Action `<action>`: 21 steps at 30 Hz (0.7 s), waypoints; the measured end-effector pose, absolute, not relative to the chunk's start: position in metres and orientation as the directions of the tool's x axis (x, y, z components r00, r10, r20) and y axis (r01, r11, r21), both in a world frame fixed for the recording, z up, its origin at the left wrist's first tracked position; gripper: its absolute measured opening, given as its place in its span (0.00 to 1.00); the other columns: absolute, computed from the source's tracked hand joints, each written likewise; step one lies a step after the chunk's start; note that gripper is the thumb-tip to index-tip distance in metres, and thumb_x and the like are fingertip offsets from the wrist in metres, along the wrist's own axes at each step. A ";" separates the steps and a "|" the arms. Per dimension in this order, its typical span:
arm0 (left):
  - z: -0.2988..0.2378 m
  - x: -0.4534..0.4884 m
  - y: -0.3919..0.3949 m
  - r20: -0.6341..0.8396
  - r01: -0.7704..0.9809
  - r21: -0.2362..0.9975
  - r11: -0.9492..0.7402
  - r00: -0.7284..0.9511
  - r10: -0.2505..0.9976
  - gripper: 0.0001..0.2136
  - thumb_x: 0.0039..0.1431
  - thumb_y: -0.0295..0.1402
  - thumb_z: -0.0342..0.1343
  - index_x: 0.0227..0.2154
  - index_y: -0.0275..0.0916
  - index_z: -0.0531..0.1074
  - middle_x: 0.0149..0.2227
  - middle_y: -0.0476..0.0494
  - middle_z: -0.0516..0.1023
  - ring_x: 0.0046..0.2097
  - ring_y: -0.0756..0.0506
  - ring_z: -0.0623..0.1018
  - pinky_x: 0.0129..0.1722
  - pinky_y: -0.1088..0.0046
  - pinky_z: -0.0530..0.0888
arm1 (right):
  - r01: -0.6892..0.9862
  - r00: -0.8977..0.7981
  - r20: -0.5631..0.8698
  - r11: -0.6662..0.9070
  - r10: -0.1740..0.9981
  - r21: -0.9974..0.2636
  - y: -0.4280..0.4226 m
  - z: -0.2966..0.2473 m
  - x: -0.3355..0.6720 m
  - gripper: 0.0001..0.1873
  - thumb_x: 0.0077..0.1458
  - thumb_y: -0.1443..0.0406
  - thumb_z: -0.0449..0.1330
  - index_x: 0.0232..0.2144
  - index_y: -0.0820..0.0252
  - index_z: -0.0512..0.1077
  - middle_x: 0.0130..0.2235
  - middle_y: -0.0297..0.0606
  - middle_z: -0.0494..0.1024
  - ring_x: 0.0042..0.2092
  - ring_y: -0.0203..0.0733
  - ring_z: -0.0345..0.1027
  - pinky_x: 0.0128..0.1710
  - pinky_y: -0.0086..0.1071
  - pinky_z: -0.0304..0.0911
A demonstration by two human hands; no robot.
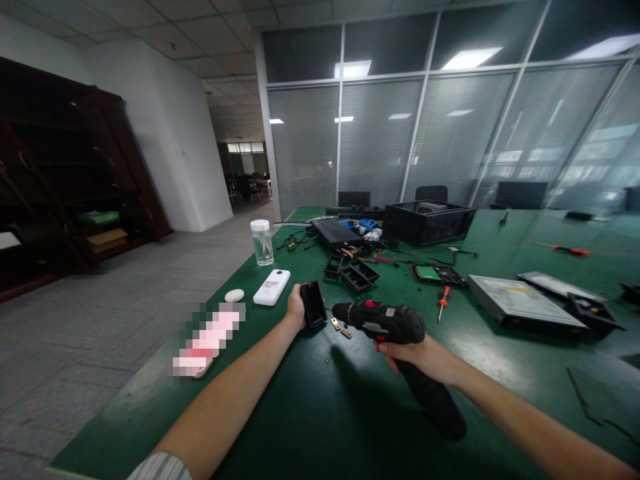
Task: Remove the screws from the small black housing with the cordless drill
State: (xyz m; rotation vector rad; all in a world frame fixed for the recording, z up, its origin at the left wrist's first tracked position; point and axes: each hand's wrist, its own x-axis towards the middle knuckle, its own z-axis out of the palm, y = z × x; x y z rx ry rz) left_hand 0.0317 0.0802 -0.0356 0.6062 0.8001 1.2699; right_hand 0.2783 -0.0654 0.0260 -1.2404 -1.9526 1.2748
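My left hand (297, 311) grips a small black rectangular plastic part (313, 305), held upright on its edge over the table. In my right hand (407, 352) is a black cordless drill (383, 320) with red accents, its nose pointing left at the black part. The drill's bit reaches close to that part; whether it touches I cannot tell. Beneath the nose lie small brass-coloured metal pieces (345, 333). Just behind, several black plastic frames (359, 275) sit on the table.
On the green table (280, 413) are a white device (271, 287), a water bottle (262, 243), a red-handled screwdriver (443, 301), a circuit board (434, 273) and a silver drive (523, 301). A black computer case (429, 222) and cables stand farther back. A blurred-out pink object lies left.
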 end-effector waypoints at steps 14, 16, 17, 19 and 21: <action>-0.030 0.034 0.077 -0.238 -0.641 0.729 0.239 0.090 0.967 0.18 0.56 0.43 0.42 0.27 0.34 0.70 0.21 0.39 0.73 0.23 0.41 0.75 0.24 0.63 0.72 | 0.434 -0.473 -0.006 0.227 0.881 -0.872 -0.064 0.025 0.279 0.17 0.53 0.51 0.56 0.25 0.57 0.70 0.22 0.34 0.70 0.26 0.41 0.62 0.28 0.33 0.57; -0.030 0.034 0.077 -0.218 -0.627 0.747 0.222 0.084 0.972 0.18 0.56 0.43 0.42 0.27 0.34 0.70 0.21 0.39 0.73 0.23 0.41 0.76 0.24 0.64 0.72 | 0.435 -0.469 -0.012 0.219 0.883 -0.873 -0.064 0.026 0.278 0.16 0.53 0.52 0.56 0.24 0.58 0.70 0.21 0.34 0.70 0.26 0.41 0.62 0.29 0.33 0.57; -0.030 0.034 0.077 -0.208 -0.620 0.755 0.215 0.084 0.974 0.18 0.56 0.43 0.42 0.27 0.34 0.70 0.21 0.40 0.73 0.23 0.41 0.76 0.24 0.64 0.73 | 0.434 -0.468 -0.010 0.220 0.884 -0.873 -0.065 0.027 0.278 0.16 0.53 0.52 0.56 0.24 0.58 0.70 0.21 0.34 0.70 0.26 0.41 0.62 0.29 0.33 0.56; -0.031 0.034 0.077 -0.202 -0.615 0.759 0.214 0.089 0.975 0.18 0.56 0.43 0.42 0.27 0.34 0.70 0.21 0.40 0.73 0.23 0.42 0.76 0.25 0.65 0.73 | 0.432 -0.469 -0.005 0.224 0.883 -0.874 -0.065 0.028 0.277 0.17 0.53 0.53 0.56 0.22 0.58 0.69 0.21 0.34 0.70 0.26 0.41 0.62 0.29 0.33 0.56; -0.031 0.034 0.077 -0.203 -0.622 0.753 0.215 0.091 0.975 0.18 0.56 0.43 0.42 0.26 0.35 0.70 0.20 0.41 0.73 0.23 0.42 0.75 0.25 0.65 0.73 | 0.432 -0.467 -0.005 0.223 0.884 -0.874 -0.066 0.028 0.277 0.17 0.53 0.52 0.56 0.22 0.58 0.69 0.21 0.34 0.69 0.26 0.41 0.61 0.28 0.33 0.56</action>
